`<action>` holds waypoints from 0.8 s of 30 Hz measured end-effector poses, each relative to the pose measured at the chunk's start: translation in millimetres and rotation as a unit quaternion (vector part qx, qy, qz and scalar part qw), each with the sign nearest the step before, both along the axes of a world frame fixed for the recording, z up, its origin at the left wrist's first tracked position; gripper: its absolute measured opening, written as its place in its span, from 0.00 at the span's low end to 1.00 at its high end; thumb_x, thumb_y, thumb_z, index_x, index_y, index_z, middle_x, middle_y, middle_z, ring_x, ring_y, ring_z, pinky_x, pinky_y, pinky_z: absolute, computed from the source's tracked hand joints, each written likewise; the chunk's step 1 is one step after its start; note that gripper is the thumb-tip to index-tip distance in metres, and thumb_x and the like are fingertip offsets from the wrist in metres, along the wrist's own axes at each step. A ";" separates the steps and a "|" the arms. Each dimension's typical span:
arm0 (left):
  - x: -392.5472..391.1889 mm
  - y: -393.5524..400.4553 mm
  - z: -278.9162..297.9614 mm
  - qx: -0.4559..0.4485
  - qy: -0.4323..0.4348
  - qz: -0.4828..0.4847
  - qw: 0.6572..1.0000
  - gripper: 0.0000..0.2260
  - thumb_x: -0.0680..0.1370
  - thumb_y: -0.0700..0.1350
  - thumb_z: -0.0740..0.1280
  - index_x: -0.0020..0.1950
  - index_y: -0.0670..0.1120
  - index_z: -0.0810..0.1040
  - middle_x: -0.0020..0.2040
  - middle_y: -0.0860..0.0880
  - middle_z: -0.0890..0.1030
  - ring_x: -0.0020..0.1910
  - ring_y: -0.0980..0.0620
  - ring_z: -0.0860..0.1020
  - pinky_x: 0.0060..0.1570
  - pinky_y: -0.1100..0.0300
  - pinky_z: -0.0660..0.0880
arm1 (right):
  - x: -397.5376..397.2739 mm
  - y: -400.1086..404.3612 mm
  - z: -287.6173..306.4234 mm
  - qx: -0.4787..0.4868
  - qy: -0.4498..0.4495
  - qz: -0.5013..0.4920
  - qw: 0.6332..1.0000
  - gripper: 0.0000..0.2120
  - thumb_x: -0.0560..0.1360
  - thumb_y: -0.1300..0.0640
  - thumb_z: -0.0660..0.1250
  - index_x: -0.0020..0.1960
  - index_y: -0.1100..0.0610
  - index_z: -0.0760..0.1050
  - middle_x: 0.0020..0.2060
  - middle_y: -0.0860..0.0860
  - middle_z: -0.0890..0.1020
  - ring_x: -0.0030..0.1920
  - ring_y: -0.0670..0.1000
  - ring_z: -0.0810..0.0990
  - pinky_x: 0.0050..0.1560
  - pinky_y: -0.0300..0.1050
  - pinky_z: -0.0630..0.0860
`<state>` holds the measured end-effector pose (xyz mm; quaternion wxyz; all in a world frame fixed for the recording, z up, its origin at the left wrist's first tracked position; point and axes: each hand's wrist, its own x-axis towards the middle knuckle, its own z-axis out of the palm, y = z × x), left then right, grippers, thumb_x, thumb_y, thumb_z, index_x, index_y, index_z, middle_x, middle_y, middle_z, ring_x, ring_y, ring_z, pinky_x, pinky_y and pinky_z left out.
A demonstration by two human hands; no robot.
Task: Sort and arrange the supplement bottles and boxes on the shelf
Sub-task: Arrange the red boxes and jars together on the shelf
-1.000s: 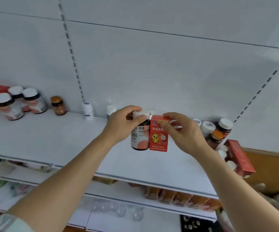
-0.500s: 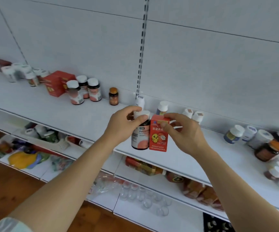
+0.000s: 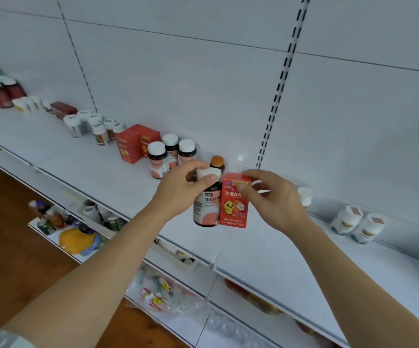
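Red, upright, the held box [image 3: 234, 200] is pinched at its top by the right hand [image 3: 271, 198]. Touching the box's left side, a dark bottle [image 3: 207, 204], also upright, is gripped at its cap by the left hand [image 3: 179, 190]. Matching red boxes [image 3: 134, 143] stand up-left of the held box, nearer the left hand.

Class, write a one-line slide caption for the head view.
Left hand grips a white-capped dark bottle, right hand pinches a red carton above the white shelf.
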<state>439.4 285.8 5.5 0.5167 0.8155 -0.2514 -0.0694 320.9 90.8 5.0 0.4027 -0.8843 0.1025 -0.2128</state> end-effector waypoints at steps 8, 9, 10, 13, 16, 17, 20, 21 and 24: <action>61.5 42.9 -10.4 -0.015 0.015 0.009 1.000 0.11 0.73 0.58 0.72 0.55 0.63 0.79 0.55 0.62 0.81 0.54 0.61 0.79 0.59 0.53 0.77 | 66.8 32.4 -2.3 -0.006 0.013 0.021 1.000 0.12 0.75 0.47 0.72 0.58 0.44 0.79 0.49 0.41 0.82 0.47 0.34 0.79 0.44 0.25 0.73; 70.0 49.3 -10.4 -0.020 0.018 0.008 1.000 0.09 0.74 0.57 0.72 0.53 0.65 0.79 0.54 0.62 0.81 0.54 0.61 0.79 0.58 0.54 0.77 | 74.5 38.9 -2.5 -0.007 0.012 0.018 1.000 0.11 0.75 0.46 0.72 0.57 0.42 0.78 0.50 0.41 0.82 0.47 0.35 0.79 0.45 0.27 0.75; 78.7 56.3 -10.4 -0.023 0.019 0.005 1.000 0.09 0.74 0.56 0.72 0.52 0.65 0.79 0.54 0.62 0.81 0.54 0.61 0.79 0.57 0.55 0.77 | 82.2 45.6 -3.0 -0.008 0.010 0.014 1.000 0.10 0.75 0.46 0.72 0.56 0.41 0.78 0.50 0.41 0.82 0.47 0.36 0.80 0.46 0.29 0.76; 106.7 79.5 -12.8 -0.017 0.024 -0.011 1.000 0.12 0.75 0.54 0.72 0.57 0.58 0.79 0.55 0.60 0.81 0.54 0.60 0.79 0.58 0.55 0.77 | 101.9 69.6 -5.7 -0.011 0.020 -0.002 1.000 0.11 0.75 0.47 0.72 0.57 0.43 0.78 0.49 0.40 0.81 0.48 0.35 0.79 0.45 0.28 0.75; 133.8 105.6 -13.5 -0.005 0.019 -0.032 0.999 0.13 0.75 0.55 0.72 0.58 0.56 0.79 0.56 0.60 0.81 0.56 0.60 0.78 0.59 0.54 0.76 | 117.7 97.4 -7.2 -0.020 0.030 -0.023 0.999 0.13 0.75 0.47 0.71 0.59 0.47 0.79 0.49 0.43 0.82 0.48 0.37 0.80 0.44 0.28 0.75; 142.3 113.7 -14.1 -0.004 0.017 -0.037 0.999 0.14 0.75 0.55 0.72 0.59 0.56 0.79 0.57 0.59 0.80 0.56 0.59 0.78 0.59 0.53 0.76 | 122.6 106.1 -8.5 -0.021 0.030 -0.030 0.999 0.14 0.75 0.47 0.71 0.60 0.47 0.79 0.49 0.43 0.82 0.48 0.37 0.80 0.45 0.28 0.74; 160.7 136.5 -17.2 -0.002 0.020 -0.047 0.999 0.15 0.75 0.55 0.72 0.60 0.55 0.79 0.58 0.59 0.80 0.57 0.58 0.78 0.59 0.52 0.76 | 133.5 131.3 -13.5 -0.020 0.038 -0.045 0.998 0.16 0.75 0.47 0.71 0.62 0.48 0.78 0.50 0.43 0.81 0.49 0.35 0.79 0.44 0.28 0.73; 165.3 142.2 -18.0 0.002 0.019 -0.053 0.998 0.15 0.75 0.54 0.72 0.60 0.55 0.79 0.57 0.59 0.80 0.57 0.59 0.78 0.59 0.52 0.76 | 136.4 138.2 -14.7 -0.023 0.041 -0.050 0.998 0.16 0.75 0.47 0.71 0.62 0.48 0.78 0.50 0.43 0.81 0.49 0.35 0.78 0.43 0.27 0.73; 175.7 150.1 -17.1 0.015 0.020 -0.078 0.997 0.15 0.74 0.53 0.74 0.60 0.56 0.79 0.57 0.59 0.80 0.55 0.60 0.78 0.58 0.56 0.76 | 143.4 150.1 -18.4 -0.036 0.046 -0.059 0.997 0.17 0.75 0.46 0.71 0.62 0.49 0.78 0.52 0.43 0.81 0.49 0.36 0.79 0.43 0.28 0.75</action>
